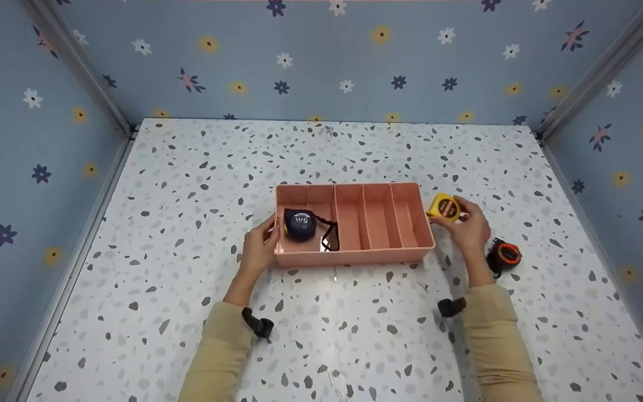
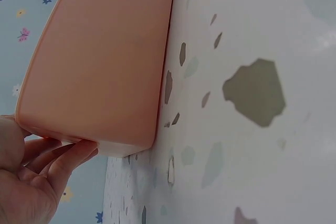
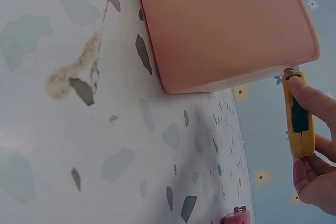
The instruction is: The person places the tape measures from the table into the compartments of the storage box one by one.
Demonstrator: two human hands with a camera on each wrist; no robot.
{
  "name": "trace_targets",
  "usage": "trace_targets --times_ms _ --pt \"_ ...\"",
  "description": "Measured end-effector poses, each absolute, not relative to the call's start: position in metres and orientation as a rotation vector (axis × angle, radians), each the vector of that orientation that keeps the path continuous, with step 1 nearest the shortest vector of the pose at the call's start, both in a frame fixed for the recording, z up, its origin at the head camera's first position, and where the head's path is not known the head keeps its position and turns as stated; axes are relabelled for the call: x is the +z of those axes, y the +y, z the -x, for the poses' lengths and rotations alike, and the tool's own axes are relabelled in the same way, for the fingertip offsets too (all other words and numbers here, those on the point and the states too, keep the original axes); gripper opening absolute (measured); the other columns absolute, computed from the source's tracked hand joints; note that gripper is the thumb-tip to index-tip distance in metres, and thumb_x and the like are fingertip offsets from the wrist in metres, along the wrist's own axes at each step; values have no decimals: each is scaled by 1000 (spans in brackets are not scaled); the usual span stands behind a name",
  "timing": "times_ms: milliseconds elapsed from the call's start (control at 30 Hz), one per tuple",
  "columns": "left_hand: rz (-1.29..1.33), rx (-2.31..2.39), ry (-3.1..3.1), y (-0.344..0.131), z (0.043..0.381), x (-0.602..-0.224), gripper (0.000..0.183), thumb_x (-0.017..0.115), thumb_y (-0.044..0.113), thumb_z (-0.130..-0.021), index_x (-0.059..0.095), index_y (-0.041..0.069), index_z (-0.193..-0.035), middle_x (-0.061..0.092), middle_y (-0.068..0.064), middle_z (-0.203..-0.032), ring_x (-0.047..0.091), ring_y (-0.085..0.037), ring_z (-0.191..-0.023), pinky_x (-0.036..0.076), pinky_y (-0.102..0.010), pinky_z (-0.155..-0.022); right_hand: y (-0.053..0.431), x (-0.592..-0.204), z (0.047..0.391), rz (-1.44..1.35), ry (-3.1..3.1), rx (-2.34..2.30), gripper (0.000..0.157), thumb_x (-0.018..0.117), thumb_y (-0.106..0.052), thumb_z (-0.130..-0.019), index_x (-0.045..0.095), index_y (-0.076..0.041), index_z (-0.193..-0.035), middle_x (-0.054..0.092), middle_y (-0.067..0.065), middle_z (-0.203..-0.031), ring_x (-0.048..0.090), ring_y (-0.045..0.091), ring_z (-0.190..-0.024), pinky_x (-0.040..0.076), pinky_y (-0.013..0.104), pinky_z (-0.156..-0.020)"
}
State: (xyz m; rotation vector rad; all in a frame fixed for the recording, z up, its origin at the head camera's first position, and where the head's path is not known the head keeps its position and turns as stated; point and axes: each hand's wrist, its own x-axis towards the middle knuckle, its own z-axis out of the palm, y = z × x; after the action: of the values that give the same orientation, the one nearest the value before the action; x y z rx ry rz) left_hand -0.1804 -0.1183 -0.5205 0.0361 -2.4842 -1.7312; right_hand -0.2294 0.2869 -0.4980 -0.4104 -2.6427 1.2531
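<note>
A pink organizer box point(image 1: 355, 257) with several compartments stands mid-table. My left hand point(image 1: 258, 245) holds its left end; in the left wrist view the fingers point(image 2: 73, 158) lie against the end wall below the rim. A dark blue tape measure point(image 1: 300, 224) with a black wrist strap point(image 1: 330, 231) lies in the large left compartment. At the box's right end, my right hand point(image 1: 469, 223) pinches a yellow tape measure point(image 1: 444, 206) between thumb and fingers. Its metal tip point(image 3: 292, 70) is right at the box's end wall, close to the rim.
A black and orange tape measure point(image 1: 504, 255) lies on the speckled table point(image 1: 321, 151), right of my right wrist. Partly hidden behind the right hand is a red object point(image 3: 237, 216). Blue flowered panels point(image 1: 321, 61) border the table at the back and sides.
</note>
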Motion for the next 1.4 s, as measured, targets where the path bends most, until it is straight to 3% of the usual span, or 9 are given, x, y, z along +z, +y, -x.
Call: trace_targets --times_ms 433,700,933,1400 --pt "-15 -1716 -2454 -118 181 -524 37 48 6 -90 47 -5 -125 52 -20 -120 52 -27 -107 46 -31 -88 285 -491 224 327 -2600 1225 73 81 -27 -61 51 -7 -124 53 12 -114 49 21 -100 44 31 -84" --pt "-28 -1718 -2481 -118 181 -523 37 47 5 -90 45 -4 -126 50 -19 -122 51 -28 -109 45 -30 -89 276 -487 221 340 -2611 1195 78 80 -37 -59 50 -11 -126 52 8 -117 48 20 -101 44 36 -81" --pt "-42 -1723 -2482 -118 182 -523 37 48 5 -90 46 -4 -126 50 -19 -122 52 -27 -108 45 -29 -89 269 -485 219 128 -2483 1371 70 80 -20 -63 50 -1 -123 51 13 -114 46 22 -102 43 33 -82" --pt "-38 -1741 -2459 -118 181 -522 37 48 5 -89 46 -5 -125 51 -21 -121 53 -29 -105 46 -30 -87 250 -475 215 -56 -2446 1358 66 81 -15 -61 54 1 -118 54 14 -110 49 21 -97 47 39 -79"
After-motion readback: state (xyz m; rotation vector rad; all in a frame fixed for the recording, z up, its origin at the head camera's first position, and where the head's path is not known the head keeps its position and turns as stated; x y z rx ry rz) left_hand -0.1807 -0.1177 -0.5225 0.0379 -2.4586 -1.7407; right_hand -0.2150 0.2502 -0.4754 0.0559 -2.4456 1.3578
